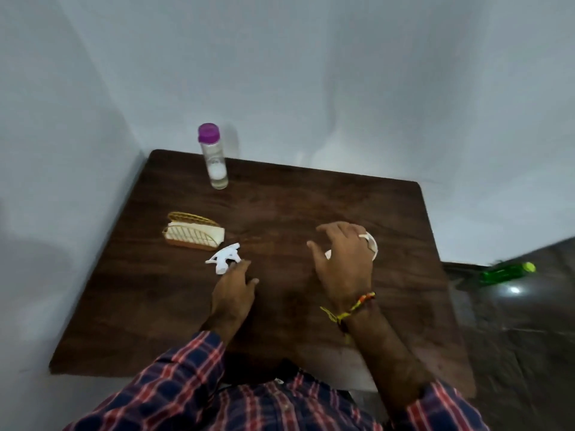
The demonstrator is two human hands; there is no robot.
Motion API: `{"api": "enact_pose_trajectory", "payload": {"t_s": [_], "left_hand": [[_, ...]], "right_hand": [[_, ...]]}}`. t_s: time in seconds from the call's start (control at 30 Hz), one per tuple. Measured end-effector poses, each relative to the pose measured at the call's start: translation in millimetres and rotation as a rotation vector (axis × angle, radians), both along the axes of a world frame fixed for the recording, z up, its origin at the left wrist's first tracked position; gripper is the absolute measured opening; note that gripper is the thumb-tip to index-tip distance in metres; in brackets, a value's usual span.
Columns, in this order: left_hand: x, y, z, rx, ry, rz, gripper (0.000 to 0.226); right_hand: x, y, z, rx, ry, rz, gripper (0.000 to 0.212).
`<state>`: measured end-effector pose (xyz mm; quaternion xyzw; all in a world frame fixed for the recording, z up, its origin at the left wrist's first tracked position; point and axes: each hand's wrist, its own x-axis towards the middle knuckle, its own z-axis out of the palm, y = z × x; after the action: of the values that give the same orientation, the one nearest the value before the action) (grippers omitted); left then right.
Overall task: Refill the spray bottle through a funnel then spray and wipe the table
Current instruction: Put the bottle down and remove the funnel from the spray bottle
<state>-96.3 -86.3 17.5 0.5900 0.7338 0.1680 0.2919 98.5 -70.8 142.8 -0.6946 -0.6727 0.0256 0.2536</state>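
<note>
A white spray trigger head (223, 259) lies on the brown wooden table (280, 206), left of centre. My left hand (235, 287) rests beside it, fingertips touching its near end, fingers fairly straight. My right hand (343, 259) is arched over a white funnel (372, 247) at the table's right. Its fingers curl down round the funnel, so only part of the rim and a small white piece near the thumb show. A clear bottle with a purple cap (214, 157) stands upright at the back left, a little liquid at its bottom.
A gold wire holder with white napkins (193, 234) sits just behind the spray head. A green bottle (505, 272) lies on the dark floor right of the table. Grey walls close in the table's left and back edges.
</note>
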Motion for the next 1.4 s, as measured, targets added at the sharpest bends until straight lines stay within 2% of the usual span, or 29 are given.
{"api": "enact_pose_trajectory", "payload": {"t_s": [0.13, 0.2, 0.33, 0.43, 0.63, 0.77, 0.83, 0.97, 1.03, 1.1, 1.17, 1.3, 1.4], "left_hand": [[17.8, 1.0, -9.3, -0.176, 0.021, -0.217, 0.058], [23.1, 0.5, -12.7, -0.217, 0.058, -0.289, 0.06], [32.0, -0.5, -17.8, -0.256, 0.105, -0.343, 0.062], [37.5, 2.9, -20.1, -0.264, 0.118, -0.355, 0.063], [42.2, 7.5, -21.4, -0.276, 0.16, -0.35, 0.066], [37.8, 11.9, -18.4, -0.293, 0.135, -0.337, 0.065], [34.1, 13.4, -12.7, -0.221, 0.08, -0.27, 0.055], [19.9, 17.7, 8.9, 0.176, 0.123, 0.028, 0.033], [6.2, 19.7, 16.8, 0.258, 0.136, 0.201, 0.039], [-16.6, 23.8, 12.2, 0.175, 0.127, 0.35, 0.061], [-41.6, 28.5, 0.1, -0.027, 0.076, 0.392, 0.079], [-81.4, 34.8, -27.8, -0.376, 0.009, 0.203, 0.068], [-94.7, 36.0, -37.2, -0.452, 0.05, 0.082, 0.062]], "right_hand": [[38.9, -24.4, -22.4, -0.144, -0.217, -0.026, 0.048], [49.3, -25.3, -33.0, -0.107, -0.245, -0.03, 0.039], [59.9, -27.0, -42.3, 0.043, -0.201, 0.021, 0.013], [63.8, -30.1, -40.6, 0.08, -0.212, 0.05, 0.02], [73.5, -27.2, -43.6, 0.129, -0.127, 0.108, 0.02], [69.1, -24.9, -29.4, 0.226, -0.083, 0.066, 0.008], [63.2, -22.2, -14.9, 0.314, -0.04, 0.04, 0.005], [41.5, -6.9, 3.8, 0.417, 0.038, 0.111, 0.014], [26.7, 5.3, 1.4, 0.445, 0.115, 0.144, 0.01], [7.3, 19.0, -5.3, 0.419, 0.256, 0.152, 0.006], [-15.8, 34.2, -13.7, 0.326, 0.404, 0.092, 0.008], [-59.7, 78.9, -42.1, 0.133, 0.621, -0.06, 0.012], [-85.3, 121.8, -62.5, -0.007, 0.81, -0.23, 0.008]]}}
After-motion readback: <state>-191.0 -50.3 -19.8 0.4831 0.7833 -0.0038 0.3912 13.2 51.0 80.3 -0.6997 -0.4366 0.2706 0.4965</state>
